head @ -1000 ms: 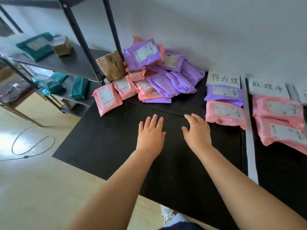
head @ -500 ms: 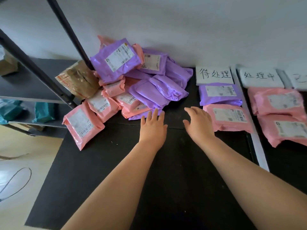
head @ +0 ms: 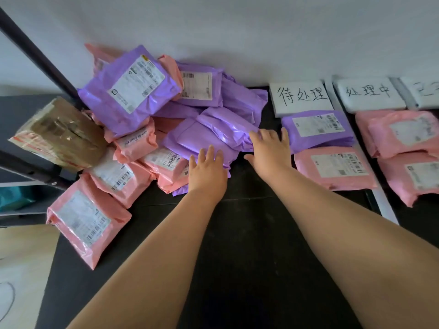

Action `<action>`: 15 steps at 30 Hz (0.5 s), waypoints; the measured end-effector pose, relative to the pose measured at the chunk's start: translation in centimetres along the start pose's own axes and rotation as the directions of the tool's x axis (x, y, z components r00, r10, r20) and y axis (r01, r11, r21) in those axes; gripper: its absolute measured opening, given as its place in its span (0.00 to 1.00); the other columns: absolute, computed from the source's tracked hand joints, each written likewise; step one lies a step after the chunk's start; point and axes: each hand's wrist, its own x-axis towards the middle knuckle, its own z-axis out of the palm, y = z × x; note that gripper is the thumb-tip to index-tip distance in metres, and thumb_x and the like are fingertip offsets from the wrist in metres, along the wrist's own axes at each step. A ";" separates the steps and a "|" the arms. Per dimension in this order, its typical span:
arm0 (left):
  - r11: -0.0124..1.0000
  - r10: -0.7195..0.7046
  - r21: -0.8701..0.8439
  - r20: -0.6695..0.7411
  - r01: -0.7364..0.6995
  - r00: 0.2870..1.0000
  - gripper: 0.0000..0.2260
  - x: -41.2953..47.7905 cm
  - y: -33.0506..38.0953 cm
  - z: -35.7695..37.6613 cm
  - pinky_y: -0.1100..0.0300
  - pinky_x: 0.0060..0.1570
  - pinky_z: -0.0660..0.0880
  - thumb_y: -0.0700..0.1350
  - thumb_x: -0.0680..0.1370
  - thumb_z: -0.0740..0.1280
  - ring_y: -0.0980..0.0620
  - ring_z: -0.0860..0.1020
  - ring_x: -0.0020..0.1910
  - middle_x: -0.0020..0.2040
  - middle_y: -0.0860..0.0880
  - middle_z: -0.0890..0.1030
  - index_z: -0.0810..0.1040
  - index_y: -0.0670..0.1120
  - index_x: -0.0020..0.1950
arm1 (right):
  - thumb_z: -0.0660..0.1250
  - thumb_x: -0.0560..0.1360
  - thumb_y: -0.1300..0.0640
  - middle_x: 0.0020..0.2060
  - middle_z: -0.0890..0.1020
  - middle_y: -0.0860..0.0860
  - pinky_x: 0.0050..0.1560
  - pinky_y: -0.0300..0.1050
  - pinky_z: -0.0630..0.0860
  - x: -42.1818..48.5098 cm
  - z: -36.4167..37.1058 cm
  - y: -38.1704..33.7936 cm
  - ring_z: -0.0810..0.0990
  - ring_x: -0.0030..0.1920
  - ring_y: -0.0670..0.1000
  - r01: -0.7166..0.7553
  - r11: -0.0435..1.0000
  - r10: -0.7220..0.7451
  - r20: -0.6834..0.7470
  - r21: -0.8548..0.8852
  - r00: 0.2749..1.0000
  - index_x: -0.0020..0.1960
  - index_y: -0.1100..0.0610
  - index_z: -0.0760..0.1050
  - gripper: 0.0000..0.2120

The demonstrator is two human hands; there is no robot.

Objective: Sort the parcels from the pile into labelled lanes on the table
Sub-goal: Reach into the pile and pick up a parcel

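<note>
A black table (head: 249,245) is carrying a heaped pile (head: 209,136) of purple and pink parcels at its far left corner, against the wall. One pink parcel (head: 85,222) from the pile is lying at the table's left edge. Along the far side, three white cards (head: 303,96) with handwriting are sitting side by side. A purple parcel (head: 316,129) and a pink one (head: 332,167) are lying below the first card. A white strip (head: 386,205) is separating them from two pink parcels (head: 401,134) that are lying below the second card.
</note>
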 end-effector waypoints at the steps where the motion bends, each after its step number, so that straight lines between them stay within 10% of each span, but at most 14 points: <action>1: 1.000 0.000 -0.005 -0.007 0.000 1.000 0.23 0.3 -0.1 0.3 0.45 0.76 0.52 0.50 0.83 0.55 0.45 0.53 0.78 0.79 0.46 0.55 0.58 0.47 0.77 | 0.67 0.78 0.44 0.66 0.73 0.56 0.76 0.62 0.49 0.4 0.1 -0.3 0.69 0.69 0.59 -0.017 0.999 0.017 0.006 -0.041 1.000 0.73 0.54 0.64 0.29; 15: 0.998 -0.028 -0.061 -0.026 0.027 0.999 0.23 -0.4 -0.3 -0.5 0.47 0.77 0.50 0.49 0.84 0.56 0.45 0.52 0.79 0.80 0.46 0.55 0.57 0.48 0.79 | 0.62 0.78 0.62 0.51 0.79 0.52 0.78 0.58 0.48 0.9 -1.4 -1.2 0.74 0.60 0.56 -0.008 0.992 0.000 -0.064 -0.128 0.998 0.59 0.55 0.77 0.11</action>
